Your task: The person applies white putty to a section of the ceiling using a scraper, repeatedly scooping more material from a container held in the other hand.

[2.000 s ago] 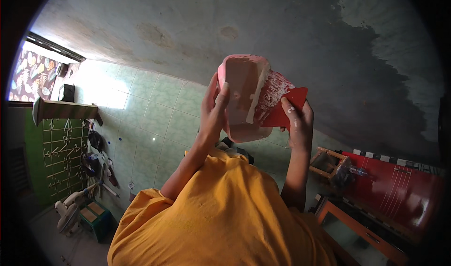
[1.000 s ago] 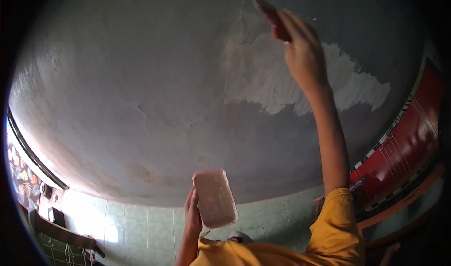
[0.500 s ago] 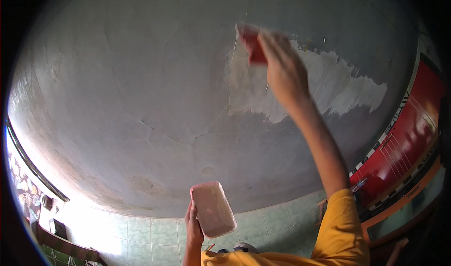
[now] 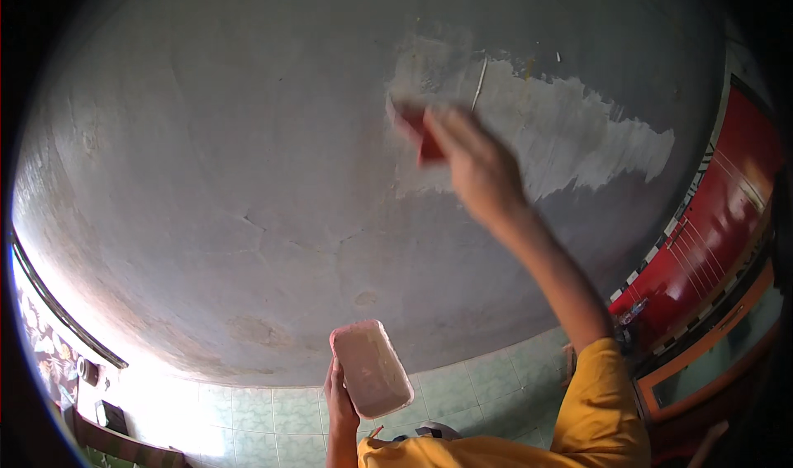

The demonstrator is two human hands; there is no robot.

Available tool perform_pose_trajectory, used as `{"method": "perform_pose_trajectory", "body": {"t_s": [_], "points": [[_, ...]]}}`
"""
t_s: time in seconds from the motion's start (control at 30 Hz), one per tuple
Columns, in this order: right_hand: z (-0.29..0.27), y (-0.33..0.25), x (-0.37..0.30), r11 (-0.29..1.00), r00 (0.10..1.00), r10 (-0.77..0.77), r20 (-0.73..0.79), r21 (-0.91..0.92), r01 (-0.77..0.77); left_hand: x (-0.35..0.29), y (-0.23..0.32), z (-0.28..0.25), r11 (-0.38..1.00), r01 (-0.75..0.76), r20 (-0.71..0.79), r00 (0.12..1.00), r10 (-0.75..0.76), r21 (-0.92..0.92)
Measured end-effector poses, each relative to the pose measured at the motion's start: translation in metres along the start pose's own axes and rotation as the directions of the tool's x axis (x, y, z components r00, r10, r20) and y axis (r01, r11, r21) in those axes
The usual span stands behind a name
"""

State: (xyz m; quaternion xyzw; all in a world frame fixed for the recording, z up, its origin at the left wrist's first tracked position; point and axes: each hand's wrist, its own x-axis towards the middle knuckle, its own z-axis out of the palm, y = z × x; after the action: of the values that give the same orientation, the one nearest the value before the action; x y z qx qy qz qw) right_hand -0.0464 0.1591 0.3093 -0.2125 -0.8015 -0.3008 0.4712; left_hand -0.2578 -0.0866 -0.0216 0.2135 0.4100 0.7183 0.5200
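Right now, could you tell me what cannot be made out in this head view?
- Red tool: motion-blurred, partly behind the right hand; its shape is unclear.
- Tub in the left hand: only its underside shows, contents hidden.
- Dim, bent rim hides the room's edges.

One pink tub (image 4: pixel 372 369), one red, blurred scraper (image 4: pixel 428 142), perhaps; two hands.

Single head-worn fisheye view, tilted steeply upward at the grey ceiling (image 4: pixel 248 137), which fills the frame from 9 through 12 to 3 o'clock and lies close, within arm's reach. Tiled wall (image 4: pixel 462 385) curves along 6 o'clock; a red cabinet (image 4: pixel 710 228) bends at 3–4 o'clock. No second view.
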Motion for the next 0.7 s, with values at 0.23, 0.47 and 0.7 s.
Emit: {"method": "perform_pose_trajectory", "body": {"t_s": [0.23,0.47,0.7], "points": [[0.024,0.042,-0.022,0.936,1.0,0.001,-0.007,-0.351,-0.003,0.002,-0.009,0.007,1.0,-0.001,0.04,0.999,0.002,-0.016],[0.014,0.016,-0.063,0.996,0.993,0.08,0.082,-0.047,-0.076,-0.003,-0.009,0.002,1.0,0.004,0.034,0.999,-0.003,-0.004],[0.015,0.063,0.019,0.941,0.997,-0.067,-0.036,-0.334,0.051,0.003,-0.021,0.013,0.998,0.065,-0.03,0.997,-0.065,0.002]]}}
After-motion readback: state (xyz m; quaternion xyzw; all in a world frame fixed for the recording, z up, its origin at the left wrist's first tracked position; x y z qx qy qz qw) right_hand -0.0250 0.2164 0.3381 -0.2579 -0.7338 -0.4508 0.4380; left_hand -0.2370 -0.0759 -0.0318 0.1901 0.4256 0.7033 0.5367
